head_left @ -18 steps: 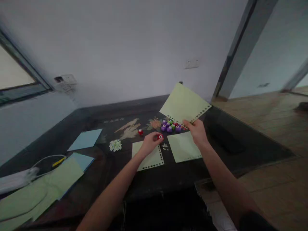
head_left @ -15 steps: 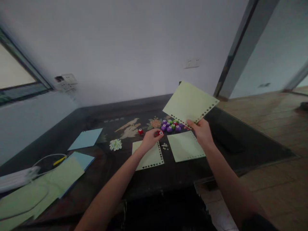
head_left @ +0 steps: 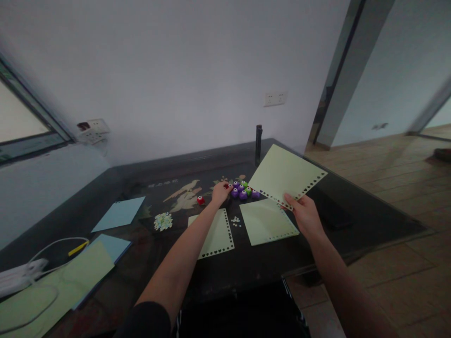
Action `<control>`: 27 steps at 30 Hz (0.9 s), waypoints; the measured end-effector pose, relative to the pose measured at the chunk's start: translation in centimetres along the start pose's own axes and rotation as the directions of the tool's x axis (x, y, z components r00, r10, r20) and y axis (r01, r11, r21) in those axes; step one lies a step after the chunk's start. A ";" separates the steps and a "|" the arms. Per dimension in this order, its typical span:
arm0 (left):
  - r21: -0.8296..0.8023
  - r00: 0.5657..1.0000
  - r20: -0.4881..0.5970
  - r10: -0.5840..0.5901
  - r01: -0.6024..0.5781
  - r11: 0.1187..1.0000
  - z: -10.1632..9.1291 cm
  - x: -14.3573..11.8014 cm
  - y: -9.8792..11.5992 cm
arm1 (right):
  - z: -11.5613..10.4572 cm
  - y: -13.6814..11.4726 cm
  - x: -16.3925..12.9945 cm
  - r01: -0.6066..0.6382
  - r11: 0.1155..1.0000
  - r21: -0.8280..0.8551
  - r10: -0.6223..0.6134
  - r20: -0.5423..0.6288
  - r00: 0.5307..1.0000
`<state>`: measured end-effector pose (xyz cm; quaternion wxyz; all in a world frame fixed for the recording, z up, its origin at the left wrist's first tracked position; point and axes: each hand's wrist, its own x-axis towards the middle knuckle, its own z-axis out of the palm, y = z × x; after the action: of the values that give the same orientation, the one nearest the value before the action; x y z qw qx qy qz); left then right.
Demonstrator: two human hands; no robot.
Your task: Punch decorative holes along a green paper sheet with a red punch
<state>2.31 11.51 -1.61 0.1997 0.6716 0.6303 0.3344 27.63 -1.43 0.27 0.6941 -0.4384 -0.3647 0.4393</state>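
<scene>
My left hand (head_left: 220, 193) has its fingers closed round a small red craft punch (head_left: 226, 186), at the left side of a cluster of purple and green craft punches (head_left: 241, 190). In my right hand (head_left: 306, 214) a pale green paper sheet (head_left: 287, 170) is pinched by its lower edge, lifted and tilted above the table. Small shapes are punched along two of its edges. Below it lies a second punched sheet (head_left: 266, 220). A third punched sheet (head_left: 216, 237) lies partly under my left forearm. Another red punch (head_left: 200, 200) stands alone to the left.
Paper cut-outs form a pile (head_left: 163, 221) at left and a smaller one (head_left: 236, 221) between the sheets. Blue paper (head_left: 120, 213), more green sheets (head_left: 82, 270) and a white power strip (head_left: 23, 277) with a cable occupy the table's left side. A black upright object (head_left: 258, 143) stands at the back.
My left hand has moved away from me with the red punch, up to the cluster. My right hand has lowered the sheet slightly. The view has shifted a little.
</scene>
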 end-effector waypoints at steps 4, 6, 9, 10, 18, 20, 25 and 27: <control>-0.005 1.000 0.021 -0.012 0.012 1.000 0.0 0.7 0.3 | 0.0 -0.1 -0.1 -0.008 1.000 0.022 0.008 -0.007 1.000; 0.001 1.000 0.001 -0.015 0.015 1.000 -0.4 0.4 0.5 | -0.1 -0.2 -0.1 -0.009 1.000 0.017 0.010 -0.010 1.000; -0.050 0.990 -0.137 0.015 -0.022 0.999 -1.0 -1.5 1.0 | -0.1 -0.2 -0.2 -0.015 1.000 0.000 0.015 -0.008 1.000; -0.114 0.979 -0.198 0.041 -0.065 0.991 -1.2 -2.6 1.3 | -0.1 -0.2 -0.2 -0.016 1.000 -0.012 0.016 -0.003 1.000; -0.617 0.990 -0.096 0.101 -0.139 0.774 -1.9 -10.3 4.5 | 0.2 -0.3 -1.0 -0.157 0.960 -0.232 0.206 0.203 0.957; -0.648 0.992 -0.082 0.100 -0.129 0.751 -2.1 -10.5 4.8 | 0.3 -0.4 -1.1 -0.178 0.945 -0.273 0.244 0.229 0.942; -0.656 0.993 -0.061 0.103 -0.118 0.746 -2.5 -10.4 4.8 | 0.3 -0.5 -1.4 -0.200 0.922 -0.332 0.297 0.276 0.914; -0.636 0.992 -0.067 0.104 -0.123 0.762 -2.5 -10.4 4.8 | 0.3 -0.5 -1.4 -0.199 0.923 -0.330 0.299 0.290 0.909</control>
<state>4.18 0.31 1.35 0.3866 0.5960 0.4400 0.5493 27.04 -2.71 0.64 0.4868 -0.4986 -0.4787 0.5341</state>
